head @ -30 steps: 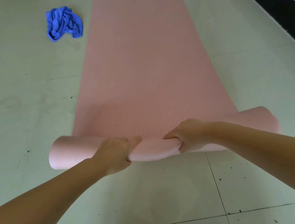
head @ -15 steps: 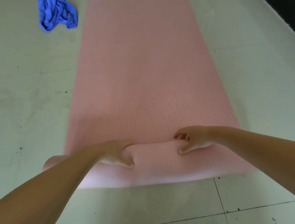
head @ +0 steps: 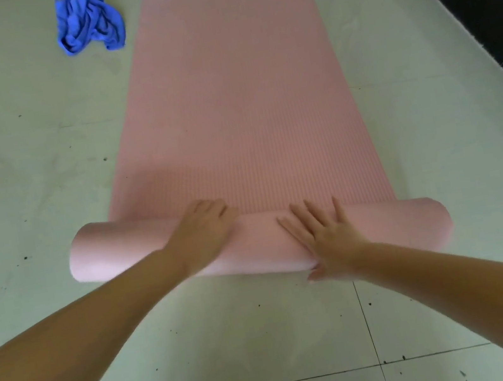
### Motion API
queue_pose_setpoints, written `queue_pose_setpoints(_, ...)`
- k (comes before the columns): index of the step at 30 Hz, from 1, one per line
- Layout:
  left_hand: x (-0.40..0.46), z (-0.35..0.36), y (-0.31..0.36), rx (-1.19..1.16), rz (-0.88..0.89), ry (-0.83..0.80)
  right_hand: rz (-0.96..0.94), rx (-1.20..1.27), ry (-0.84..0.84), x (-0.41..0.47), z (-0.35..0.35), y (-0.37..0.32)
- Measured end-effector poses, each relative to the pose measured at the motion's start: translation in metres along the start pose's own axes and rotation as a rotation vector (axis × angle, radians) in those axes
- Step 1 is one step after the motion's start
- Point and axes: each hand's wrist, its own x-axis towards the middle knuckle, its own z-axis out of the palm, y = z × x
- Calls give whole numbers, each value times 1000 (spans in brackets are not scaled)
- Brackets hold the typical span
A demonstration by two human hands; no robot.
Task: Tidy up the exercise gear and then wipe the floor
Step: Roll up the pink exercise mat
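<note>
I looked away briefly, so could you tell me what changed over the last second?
Both hands let go of the roll: the left hand and right hand now press flat on it, pushing it forward. The mat and blue cloth stayed put.

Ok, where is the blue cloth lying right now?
The blue cloth lies crumpled on the floor at the head view's upper left, just left of the pink mat, apart from both hands.
</note>
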Motion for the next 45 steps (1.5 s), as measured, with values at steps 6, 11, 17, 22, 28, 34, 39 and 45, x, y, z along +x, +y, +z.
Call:
queue_pose_setpoints(6, -17, 5, 42, 166, -151, -558, 130, 5, 105, 2, -3, -2)
queue_pose_setpoints(11, 4, 11, 23, 188, -132, -458, 88, -27, 232, -1, 15, 3)
queue_pose_setpoints(17, 28, -4, 2, -1, -145, -452, 63, 119, 146, 17, -23, 19)
queue_pose_setpoints(22, -5, -8, 12, 81, -104, -328, -59, 75, 144, -2, -41, 11)
queue_pose_setpoints(28, -32, -30, 14, -124, -87, -471, -244, 58, -1, -7, -70, -5)
queue_pose_setpoints(34, -22, -35, 12, -443, -141, -860, -237, 390, -551, 17, -75, -3)
queue_pose_setpoints(39, 15, -28, -7, -606, -248, -1048, -159, 564, -755, 58, -65, 21)
queue_pose_setpoints(45, 21, -11, -1, -226, -126, -583, 40, 555, -546, 83, -46, 56)
